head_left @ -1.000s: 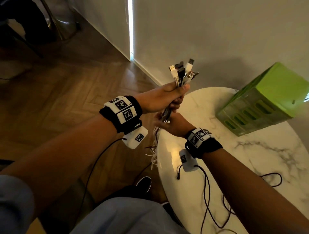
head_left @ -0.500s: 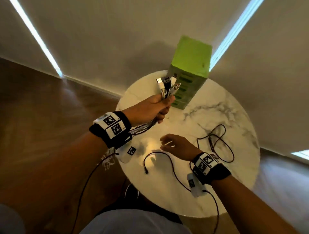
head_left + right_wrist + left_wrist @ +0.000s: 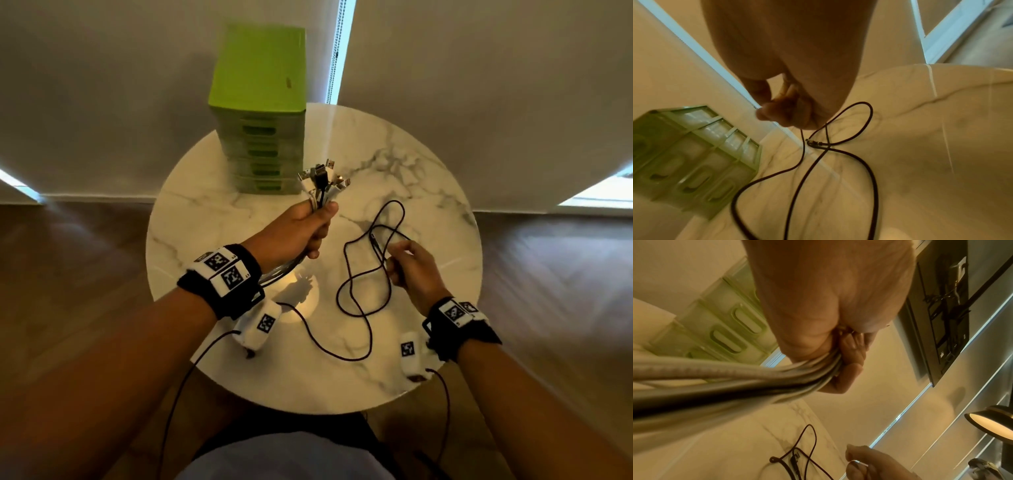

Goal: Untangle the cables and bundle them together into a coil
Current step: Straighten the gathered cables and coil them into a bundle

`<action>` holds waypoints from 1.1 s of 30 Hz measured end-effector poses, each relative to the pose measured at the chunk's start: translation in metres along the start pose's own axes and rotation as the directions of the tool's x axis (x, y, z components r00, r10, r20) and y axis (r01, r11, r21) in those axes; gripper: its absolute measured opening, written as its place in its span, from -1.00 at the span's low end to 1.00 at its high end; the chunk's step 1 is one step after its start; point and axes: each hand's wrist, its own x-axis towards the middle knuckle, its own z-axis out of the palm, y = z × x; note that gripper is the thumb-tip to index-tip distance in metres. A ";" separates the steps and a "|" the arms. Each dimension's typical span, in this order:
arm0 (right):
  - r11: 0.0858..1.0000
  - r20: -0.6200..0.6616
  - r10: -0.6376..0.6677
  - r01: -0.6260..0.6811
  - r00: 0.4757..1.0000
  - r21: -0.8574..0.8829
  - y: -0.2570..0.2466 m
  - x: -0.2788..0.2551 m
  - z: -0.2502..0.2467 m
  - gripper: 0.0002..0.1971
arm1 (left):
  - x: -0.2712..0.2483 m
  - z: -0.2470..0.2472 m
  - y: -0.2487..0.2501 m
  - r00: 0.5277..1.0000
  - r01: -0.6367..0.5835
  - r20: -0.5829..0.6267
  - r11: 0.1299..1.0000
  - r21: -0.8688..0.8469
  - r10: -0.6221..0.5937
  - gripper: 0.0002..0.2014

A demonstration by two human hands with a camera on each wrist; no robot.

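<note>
Over the near half of the round marble table, a black cable lies in loose crossing loops, its long run stretching from the near edge away toward the wall. The right hand hovers at its far loops, fingers curled together and pinching a strand. Farther left, the left hand is clenched around a cable bundle, held upright with the plugs fanned toward the green drawer unit at the table's far edge. Only the left wrist view shows the bundle's pale and dark cords trailing back beneath the palm; only the right wrist view shows the black cable's plug lying where its loops cross.
</note>
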 end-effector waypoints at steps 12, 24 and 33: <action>0.065 0.256 0.011 0.255 0.967 -0.965 0.034 0.068 -0.028 -0.59 | 0.035 0.039 -0.007 0.994 0.059 -0.087 0.997 -0.056 -0.064 -0.72; 0.671 0.402 -0.444 0.595 0.800 -0.442 -0.090 0.056 -0.011 -0.81 | 0.041 0.046 -0.013 0.973 -0.011 -0.231 0.995 -0.101 -0.012 -0.73; 0.836 0.156 -0.216 0.265 0.964 -0.480 -0.086 0.045 0.005 -0.75 | 0.029 0.024 -0.007 0.958 -0.084 -0.286 0.928 -0.364 -0.025 -0.73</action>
